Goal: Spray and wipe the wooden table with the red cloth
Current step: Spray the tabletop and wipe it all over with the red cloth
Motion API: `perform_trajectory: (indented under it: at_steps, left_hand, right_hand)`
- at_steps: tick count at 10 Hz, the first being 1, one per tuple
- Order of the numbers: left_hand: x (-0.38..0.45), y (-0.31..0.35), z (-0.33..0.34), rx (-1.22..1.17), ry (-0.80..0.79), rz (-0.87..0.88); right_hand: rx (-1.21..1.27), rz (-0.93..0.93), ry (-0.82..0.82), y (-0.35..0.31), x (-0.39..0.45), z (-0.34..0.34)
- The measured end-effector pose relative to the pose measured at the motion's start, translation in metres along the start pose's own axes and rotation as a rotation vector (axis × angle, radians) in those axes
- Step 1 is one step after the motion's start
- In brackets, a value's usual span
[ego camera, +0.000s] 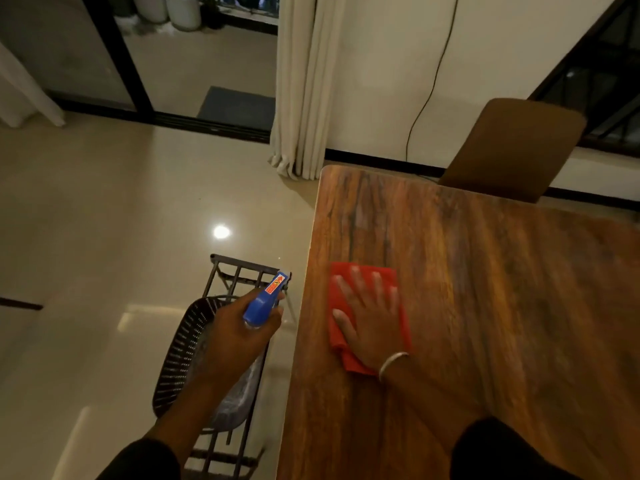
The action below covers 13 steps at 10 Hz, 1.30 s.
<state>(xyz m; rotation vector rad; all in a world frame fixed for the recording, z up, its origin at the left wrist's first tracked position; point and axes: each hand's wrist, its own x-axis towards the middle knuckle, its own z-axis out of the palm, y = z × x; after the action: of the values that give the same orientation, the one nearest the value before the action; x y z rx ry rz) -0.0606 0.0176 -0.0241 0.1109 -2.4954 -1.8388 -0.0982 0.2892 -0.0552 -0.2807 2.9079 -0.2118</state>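
The wooden table [485,289] fills the right half of the view. A red cloth [337,289] lies flat near its left edge. My right hand [370,317] presses down on the cloth with fingers spread and straight; a metal bangle sits on the wrist. My left hand [239,334] is off the table to the left, over the floor, and grips a spray bottle with a blue trigger head [265,299], nozzle pointing up and toward the table.
A dark metal rack [239,275] holding a perforated black basket [180,355] stands on the glossy floor beside the table's left edge. A brown chair [512,147] stands at the table's far side. A curtain [301,88] and a wall cable [429,88] are behind.
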Motion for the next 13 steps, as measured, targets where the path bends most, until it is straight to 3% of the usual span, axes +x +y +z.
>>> perform_trajectory:
  at_steps: [1,2,3,5,6,7,8,9,10,11,12,13]
  left_hand:
    - [0.015,0.01,0.009,0.017,-0.019,0.009]
    - [0.023,0.017,0.014,0.097,-0.033,-0.002]
    - [0.028,0.018,0.016,0.143,0.005,-0.03]
    - [0.041,0.011,0.043,0.105,-0.024,-0.077]
    - [0.055,0.012,0.051,0.17,-0.038,-0.104]
    - [0.071,0.019,0.063,0.188,-0.05,-0.104]
    - [0.084,0.024,0.075,0.179,-0.013,-0.123]
    - [0.096,0.024,0.081,0.165,0.05,-0.171]
    - [0.106,0.028,0.086,0.133,0.069,-0.197]
    - [0.114,0.039,0.091,0.211,0.039,-0.185]
    - [0.12,0.055,0.093,0.286,0.006,-0.123]
    - [0.131,0.082,0.106,0.29,-0.038,-0.074]
  right_hand:
    - [0.039,0.248,0.008,0.063,0.003,-0.018]
    - [0.099,0.494,0.036,0.085,0.059,-0.038]
    - [0.176,0.549,0.068,0.066,0.128,-0.052]
    - [0.113,0.0,0.034,-0.024,0.165,-0.041]
    - [0.041,-0.135,0.022,0.021,0.138,-0.037]
    - [0.074,0.116,0.072,0.095,0.139,-0.045]
    - [0.107,0.372,0.041,0.141,0.195,-0.07]
    - [0.123,0.333,0.047,0.116,0.266,-0.081]
    - [0.079,0.045,0.033,0.046,0.307,-0.078]
    - [0.041,-0.123,0.013,0.006,0.296,-0.067]
    - [0.068,-0.157,0.055,0.038,0.245,-0.05]
    - [0.103,-0.012,0.113,0.128,0.188,-0.048]
